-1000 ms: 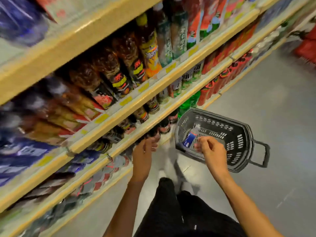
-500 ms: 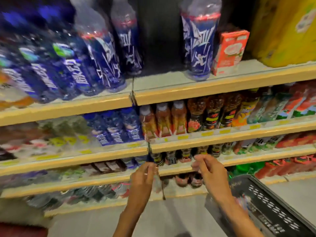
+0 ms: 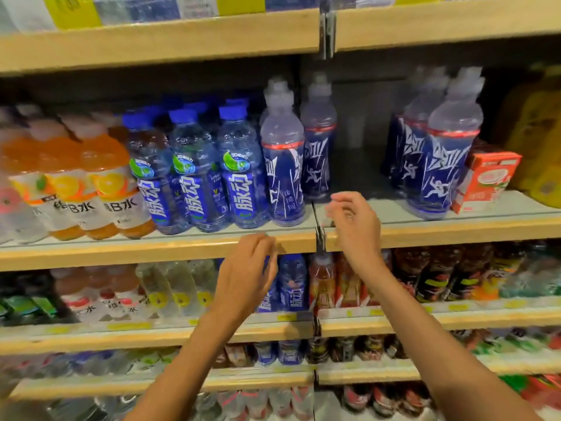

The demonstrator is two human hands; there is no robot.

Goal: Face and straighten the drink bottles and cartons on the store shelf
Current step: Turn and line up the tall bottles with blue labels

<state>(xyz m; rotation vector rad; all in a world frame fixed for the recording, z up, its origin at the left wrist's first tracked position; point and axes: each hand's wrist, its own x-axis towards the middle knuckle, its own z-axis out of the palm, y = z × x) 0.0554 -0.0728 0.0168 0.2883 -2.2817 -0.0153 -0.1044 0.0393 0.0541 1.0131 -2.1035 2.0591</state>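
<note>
**Both hands hover at the sports-drink shelf**

The left hand (image 3: 247, 268) hangs in front of the wooden lip of the shelf (image 3: 151, 249), its fingers (image 3: 258, 240) loosely curled and gripping nothing I can see. The right hand (image 3: 355, 226) sits a little higher, just over the shelf edge, fingers likewise slack and bent, holding nothing. It faces the bare gap between the drink groups.

Left of that gap, 1 tall blue-sleeved bottle (image 3: 283, 177) stands upright at the front, cap up, long axis vertical, its printed sleeve turned out to the aisle. A second tall bottle (image 3: 318, 153) stands upright behind it. Right of the gap, a cluster of tall bottles (image 3: 449, 165) stands upright too, lined front to back.

A red-and-white carton (image 3: 485, 180) stands on end tight beside the front one, its face angled slightly off square. Further left, 3 blue-capped bottles (image 3: 194, 183) and the orange drink bottles (image 3: 103, 189) stand upright in rows, labels outward.
</note>
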